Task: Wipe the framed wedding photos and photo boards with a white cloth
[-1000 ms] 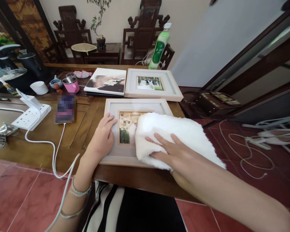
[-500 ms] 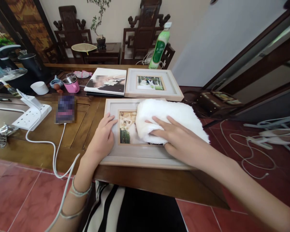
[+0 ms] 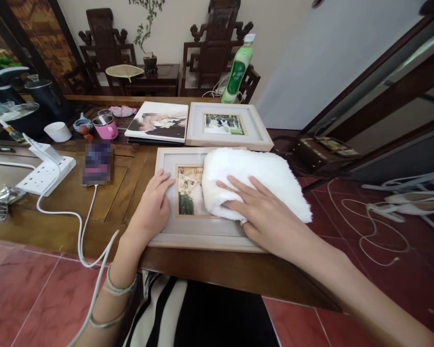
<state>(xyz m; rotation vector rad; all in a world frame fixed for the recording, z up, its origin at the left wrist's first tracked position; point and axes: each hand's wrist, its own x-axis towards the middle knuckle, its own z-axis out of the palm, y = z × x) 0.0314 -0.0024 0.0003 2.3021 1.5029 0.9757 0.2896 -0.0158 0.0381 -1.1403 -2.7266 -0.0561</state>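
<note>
A light wooden picture frame (image 3: 202,245) with a small photo (image 3: 186,197) under its pane lies on the table in front of me. My left hand (image 3: 152,205) holds the frame by its left side, fingers resting over the edge. A white fluffy cloth (image 3: 253,166) covers the frame's right part and hangs past its right end. My right hand (image 3: 262,209) presses the cloth onto the pane, fingers somewhat spread, with a fold of the cloth gathered at them. The frame's right side is hidden under cloth and arm.
Behind lie a second frame (image 3: 262,127), a white photo album (image 3: 139,130) and a green bottle (image 3: 235,72). To the left are a phone (image 3: 97,164) on a cable, a white power strip (image 3: 47,173), a pink mug (image 3: 106,129) and a white cup (image 3: 58,131).
My right hand and the near fold of the cloth have shifted slightly toward me over the pane. The left hand stays on the frame's edge.
</note>
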